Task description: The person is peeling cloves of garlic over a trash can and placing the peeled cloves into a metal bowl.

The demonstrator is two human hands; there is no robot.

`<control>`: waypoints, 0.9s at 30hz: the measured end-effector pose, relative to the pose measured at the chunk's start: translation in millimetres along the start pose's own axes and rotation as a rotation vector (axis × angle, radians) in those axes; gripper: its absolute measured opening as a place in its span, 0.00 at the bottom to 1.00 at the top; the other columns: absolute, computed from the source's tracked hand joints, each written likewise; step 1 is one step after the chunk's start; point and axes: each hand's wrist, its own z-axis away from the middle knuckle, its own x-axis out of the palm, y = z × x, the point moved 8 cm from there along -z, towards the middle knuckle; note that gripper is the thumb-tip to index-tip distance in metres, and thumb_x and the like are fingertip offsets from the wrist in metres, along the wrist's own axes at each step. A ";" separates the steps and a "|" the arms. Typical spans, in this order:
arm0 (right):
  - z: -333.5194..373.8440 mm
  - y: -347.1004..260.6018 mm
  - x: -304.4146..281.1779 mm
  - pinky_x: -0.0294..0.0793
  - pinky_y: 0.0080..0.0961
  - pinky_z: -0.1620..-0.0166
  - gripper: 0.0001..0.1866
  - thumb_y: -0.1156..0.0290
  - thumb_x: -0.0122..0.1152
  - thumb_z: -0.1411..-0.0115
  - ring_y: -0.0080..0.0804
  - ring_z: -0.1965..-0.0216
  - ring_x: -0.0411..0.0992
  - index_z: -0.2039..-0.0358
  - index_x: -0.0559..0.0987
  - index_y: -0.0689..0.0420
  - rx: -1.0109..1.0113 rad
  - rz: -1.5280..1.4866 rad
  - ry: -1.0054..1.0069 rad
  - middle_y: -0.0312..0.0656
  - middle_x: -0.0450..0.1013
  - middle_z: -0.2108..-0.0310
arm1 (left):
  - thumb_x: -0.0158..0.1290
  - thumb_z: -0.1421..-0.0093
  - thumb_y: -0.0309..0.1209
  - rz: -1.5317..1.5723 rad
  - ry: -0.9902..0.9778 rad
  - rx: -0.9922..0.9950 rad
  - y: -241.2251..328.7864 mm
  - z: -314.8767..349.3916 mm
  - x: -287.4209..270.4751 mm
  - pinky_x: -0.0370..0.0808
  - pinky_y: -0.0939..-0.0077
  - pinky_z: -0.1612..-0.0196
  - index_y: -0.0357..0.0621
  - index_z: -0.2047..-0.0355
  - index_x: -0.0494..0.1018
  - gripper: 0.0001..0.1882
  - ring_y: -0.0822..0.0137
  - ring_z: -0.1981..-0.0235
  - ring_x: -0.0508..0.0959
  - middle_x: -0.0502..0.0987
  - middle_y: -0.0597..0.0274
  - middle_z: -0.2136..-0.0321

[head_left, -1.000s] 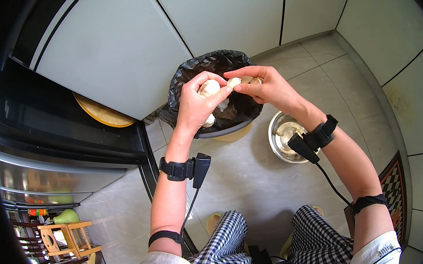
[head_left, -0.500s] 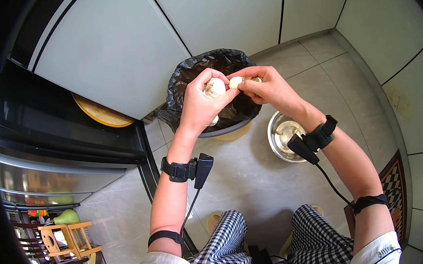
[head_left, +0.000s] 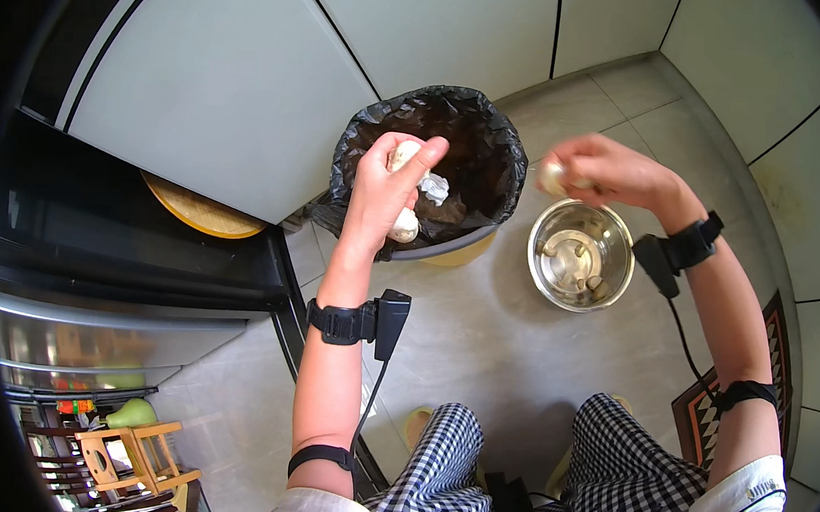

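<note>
Beyond your left hand (head_left: 379,194) stand pale cabinet doors (head_left: 428,26); below it spreads grey tiled floor (head_left: 478,367); back to its left, you have light wooden furniture (head_left: 137,456).

Kitchen: pale cabinet fronts (head_left: 201,95), lined bin (head_left: 511,158), metal bowl (head_left: 615,241).

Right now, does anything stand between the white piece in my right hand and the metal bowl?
Nothing visible stands between them. The right hand, blurred, holds the white piece near the far rim of the metal bowl. The lined bin is to the left, with the left hand over it, outside that gap.
</note>
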 end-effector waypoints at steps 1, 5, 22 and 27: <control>2.1 30.6 -4.6 0.55 0.11 0.81 0.14 0.63 0.54 0.44 0.12 0.83 0.57 0.67 0.77 0.62 0.126 -0.019 -0.015 0.30 0.67 0.80 | 0.50 0.40 0.45 0.043 -0.014 -0.059 -10.9 -2.3 -6.5 0.62 0.80 0.83 0.41 0.59 0.69 0.20 0.78 0.86 0.63 0.71 0.65 0.75; 2.9 166.2 -16.7 0.72 0.21 0.74 0.12 0.66 0.55 0.47 0.25 0.72 0.72 0.65 0.78 0.59 0.436 0.391 0.041 0.37 0.74 0.70 | 0.47 0.44 0.35 0.285 -0.098 -0.155 -35.8 -11.5 -8.5 0.63 0.79 0.82 0.40 0.51 0.68 0.21 0.76 0.83 0.65 0.69 0.64 0.73; -42.3 -100.8 90.8 0.74 0.20 0.75 0.20 0.62 0.60 0.39 0.23 0.71 0.73 0.54 0.69 0.64 -0.254 0.245 0.340 0.41 0.73 0.67 | 0.50 0.41 0.34 0.659 0.115 0.070 -17.9 -21.4 -5.0 0.65 0.83 0.81 0.44 0.67 0.65 0.09 0.78 0.82 0.67 0.67 0.68 0.76; -71.3 -89.2 105.0 0.74 0.22 0.72 0.21 0.62 0.60 0.40 0.24 0.72 0.72 0.55 0.68 0.65 -0.356 0.156 0.285 0.43 0.73 0.68 | 0.48 0.42 0.36 0.773 0.249 0.124 -4.2 -12.3 -12.2 0.70 0.79 0.73 0.44 0.66 0.66 0.10 0.74 0.76 0.69 0.69 0.65 0.76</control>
